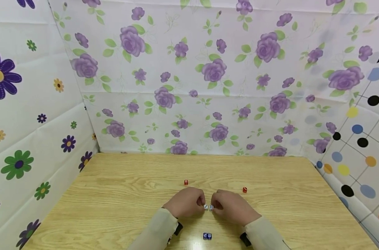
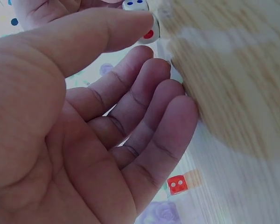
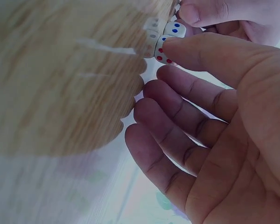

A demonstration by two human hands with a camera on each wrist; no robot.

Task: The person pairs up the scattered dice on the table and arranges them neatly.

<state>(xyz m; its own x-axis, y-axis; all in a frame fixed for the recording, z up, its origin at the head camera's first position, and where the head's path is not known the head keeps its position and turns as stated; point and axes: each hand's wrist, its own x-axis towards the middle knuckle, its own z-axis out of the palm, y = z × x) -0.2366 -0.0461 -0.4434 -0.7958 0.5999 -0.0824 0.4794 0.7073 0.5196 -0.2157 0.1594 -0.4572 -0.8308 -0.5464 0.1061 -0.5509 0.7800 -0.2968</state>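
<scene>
Low in the centre of the head view, I watched the left hand [image 1: 187, 202] pinch a smooth, round-cornered white die [image 1: 205, 207] just beside another white cube [image 1: 211, 207], which the right hand [image 1: 234, 207] pinched, over the wood-grained tabletop [image 1: 130, 194]. Translucent-looking blue dice [image 1: 205, 236] sat bottom centre.
</scene>
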